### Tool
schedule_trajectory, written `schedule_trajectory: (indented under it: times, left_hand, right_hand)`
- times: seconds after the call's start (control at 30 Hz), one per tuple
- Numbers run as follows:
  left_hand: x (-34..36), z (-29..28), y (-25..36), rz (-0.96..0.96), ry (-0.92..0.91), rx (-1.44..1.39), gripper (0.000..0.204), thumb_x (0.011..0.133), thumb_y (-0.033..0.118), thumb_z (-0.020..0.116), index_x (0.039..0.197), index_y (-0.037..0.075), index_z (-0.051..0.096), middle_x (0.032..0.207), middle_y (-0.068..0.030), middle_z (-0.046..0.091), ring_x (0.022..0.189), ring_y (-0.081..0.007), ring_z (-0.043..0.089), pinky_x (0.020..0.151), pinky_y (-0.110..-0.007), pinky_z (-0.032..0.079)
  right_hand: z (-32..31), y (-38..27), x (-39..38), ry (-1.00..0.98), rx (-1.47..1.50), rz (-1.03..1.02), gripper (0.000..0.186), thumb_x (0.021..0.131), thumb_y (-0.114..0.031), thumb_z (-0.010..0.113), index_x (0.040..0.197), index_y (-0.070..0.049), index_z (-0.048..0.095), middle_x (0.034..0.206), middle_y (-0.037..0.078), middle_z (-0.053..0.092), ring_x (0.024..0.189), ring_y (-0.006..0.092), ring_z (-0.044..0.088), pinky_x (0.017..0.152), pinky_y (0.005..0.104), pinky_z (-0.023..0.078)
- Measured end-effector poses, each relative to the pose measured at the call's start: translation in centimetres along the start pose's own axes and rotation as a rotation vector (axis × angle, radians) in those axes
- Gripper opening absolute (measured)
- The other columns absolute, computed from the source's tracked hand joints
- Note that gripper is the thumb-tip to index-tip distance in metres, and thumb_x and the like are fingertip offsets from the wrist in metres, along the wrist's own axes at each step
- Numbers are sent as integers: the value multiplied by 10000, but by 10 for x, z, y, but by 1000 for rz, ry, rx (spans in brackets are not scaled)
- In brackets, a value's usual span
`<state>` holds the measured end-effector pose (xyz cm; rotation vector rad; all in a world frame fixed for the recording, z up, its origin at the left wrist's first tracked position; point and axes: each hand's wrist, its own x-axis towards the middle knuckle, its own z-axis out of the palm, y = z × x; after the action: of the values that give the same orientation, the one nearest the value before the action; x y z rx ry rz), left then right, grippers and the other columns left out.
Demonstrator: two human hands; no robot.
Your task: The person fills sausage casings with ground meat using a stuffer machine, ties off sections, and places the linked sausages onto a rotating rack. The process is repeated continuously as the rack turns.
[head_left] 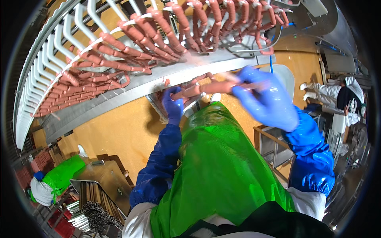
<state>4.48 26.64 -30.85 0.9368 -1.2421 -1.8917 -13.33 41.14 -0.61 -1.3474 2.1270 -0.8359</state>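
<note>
A short run of pink linked sausages (214, 87) stretches between my two blue-gloved hands, in front of the hanging rack. My left hand (173, 105) is closed round its left end. My right hand (270, 101), smeared by motion, has its fingers closed on the right end, and a bit of casing shows by the fingers. Another sausage link (200, 78) curves behind the held run. Just above my left hand is a small loose piece of sausage (167, 82). Many linked sausages (174, 27) hang in loops from white hooks (71, 31) beyond my hands.
A grey metal ledge (107, 100) runs beneath the hanging sausages. Beside my left hand stands a metal bin (158, 105). A metal frame (274, 146) is at right. One person (59, 178) in a green apron works at lower left, near stacked rods (97, 210); another person (341, 97) is at far right.
</note>
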Motion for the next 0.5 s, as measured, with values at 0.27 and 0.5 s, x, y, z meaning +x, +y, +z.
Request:
schedule_trajectory:
  times: [0.27,0.5]
  left_hand:
    - [-69,82,-41,-812,-45,99,255,920,315,592,853,69,581,599,-17,534,547,-140,582,482,-336,471]
    - [-49,167,8,343,-1368,959,160,784,267,644,787,112,604,708,-92,615,663,-301,620,576,-414,455]
  right_hand:
    - [-106,56,-89,892,771,410,268,956,-327,514,997,-63,533,828,14,523,635,86,449,569,227,378]
    - [-44,178,-181,313,719,574,275,869,-258,690,986,-47,561,879,3,589,739,62,500,642,226,421]
